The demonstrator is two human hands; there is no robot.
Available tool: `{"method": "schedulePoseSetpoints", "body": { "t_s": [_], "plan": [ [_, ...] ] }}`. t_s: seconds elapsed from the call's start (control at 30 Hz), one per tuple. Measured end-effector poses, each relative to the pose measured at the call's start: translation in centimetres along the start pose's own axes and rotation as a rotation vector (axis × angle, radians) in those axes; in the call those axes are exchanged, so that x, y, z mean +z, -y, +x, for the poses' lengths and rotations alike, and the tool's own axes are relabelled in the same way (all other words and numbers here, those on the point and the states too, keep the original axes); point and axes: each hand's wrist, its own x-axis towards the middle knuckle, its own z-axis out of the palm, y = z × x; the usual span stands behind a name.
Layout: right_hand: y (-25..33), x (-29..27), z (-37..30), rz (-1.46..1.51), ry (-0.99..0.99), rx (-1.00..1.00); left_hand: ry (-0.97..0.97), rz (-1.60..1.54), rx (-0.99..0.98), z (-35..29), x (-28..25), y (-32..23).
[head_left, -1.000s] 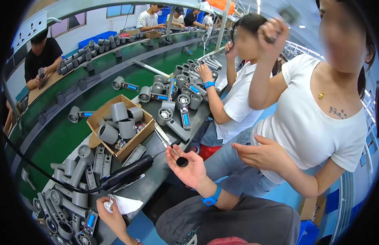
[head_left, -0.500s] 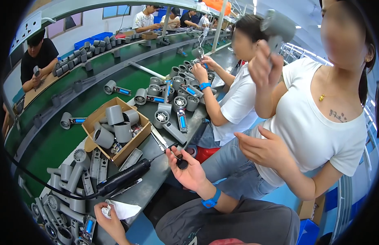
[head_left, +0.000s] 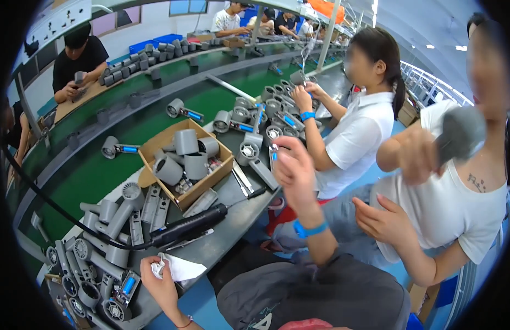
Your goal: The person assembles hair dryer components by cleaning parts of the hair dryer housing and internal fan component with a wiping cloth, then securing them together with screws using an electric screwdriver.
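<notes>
My left hand (head_left: pixel 160 283) is closed on a crumpled white cloth (head_left: pixel 184 269) at the bench's near edge. A black electric screwdriver (head_left: pixel 190 224) lies just beyond it, its tip pointing right. My right hand (head_left: pixel 296 175), with a blue wristband, is raised past the bench's right edge. Motion smears its fingers, and whatever it may hold does not show. To its right, a standing person's hand (head_left: pixel 417 157) holds up a blurred grey fan part (head_left: pixel 461 135). That person's other hand (head_left: pixel 389 223) is open, palm up.
A cardboard box (head_left: pixel 190 193) of grey cylindrical housings stands beyond the screwdriver. Grey handheld fans (head_left: pixel 123 212) and shell halves pile up at left. More fan bodies with blue batteries (head_left: pixel 290 121) lie farther right, by a seated person in white. A green conveyor (head_left: pixel 150 113) runs behind.
My right hand has risen and turned; the black round piece seen in it before no longer shows. The standing person's grey fan part has come lower and to the right. The view has shifted.
</notes>
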Motion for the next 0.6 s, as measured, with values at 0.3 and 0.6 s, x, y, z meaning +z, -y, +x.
{"method": "schedulePoseSetpoints", "body": {
  "t_s": [0.3, 0.6],
  "plan": [
    [3.2, -3.1, 17.3, 0.186, -0.052, -0.041, 0.009, 0.037, 0.091, 0.0, 0.0, 0.7],
    [-3.6, -8.0, 24.5, -1.34, -0.003, 0.039, 0.016, 0.02, 0.103, 0.4, 0.4, 0.7]
  ]
}}
